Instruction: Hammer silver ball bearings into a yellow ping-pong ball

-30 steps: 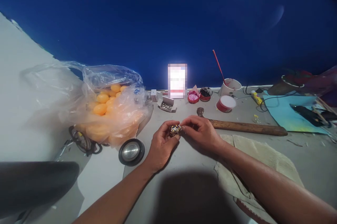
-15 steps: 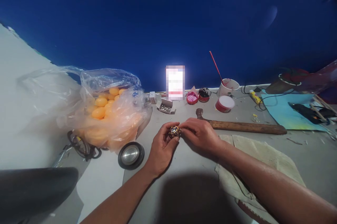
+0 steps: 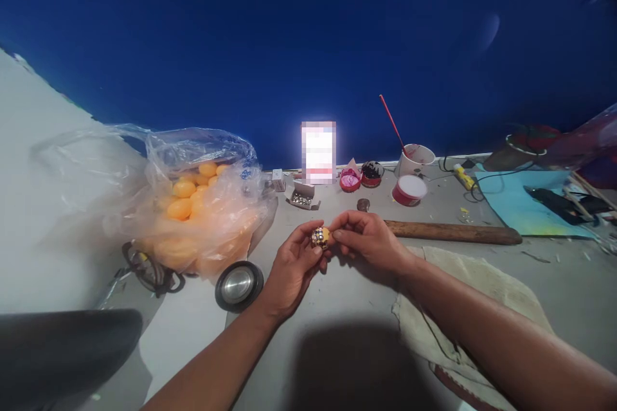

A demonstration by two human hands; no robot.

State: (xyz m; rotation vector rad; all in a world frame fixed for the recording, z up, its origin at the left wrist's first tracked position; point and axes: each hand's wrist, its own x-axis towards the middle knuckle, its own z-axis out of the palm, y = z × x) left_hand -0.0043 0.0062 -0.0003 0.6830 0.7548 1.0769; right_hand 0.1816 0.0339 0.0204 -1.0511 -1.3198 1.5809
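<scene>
Between the fingers and thumb of my left hand (image 3: pixel 293 264) is a small yellow-orange ball (image 3: pixel 320 238), partly covered with shiny metal studs. A bare yellow patch faces up on its right side. My right hand (image 3: pixel 370 241) is closed in a pinch right beside that patch, its fingertips at the ball's edge. Whether a small piece sits between those fingertips is hidden. Beyond the hands, a small open carton (image 3: pixel 303 195) contains many silvery stud-like pieces.
A clear plastic bag (image 3: pixel 202 231) of orange balls stands left, near a round metal lid (image 3: pixel 238 285). A wooden-handled hammer (image 3: pixel 453 231) lies behind my right hand, with paint cups (image 3: pixel 409 190) beyond. Cloth (image 3: pixel 486 295) lies under my right forearm. A blurred bright panel (image 3: pixel 319 152) stands at the wall.
The ball has turned in my left hand, so a bare yellow area now shows where studs faced up before. My right hand has shifted slightly, its fingers more curled.
</scene>
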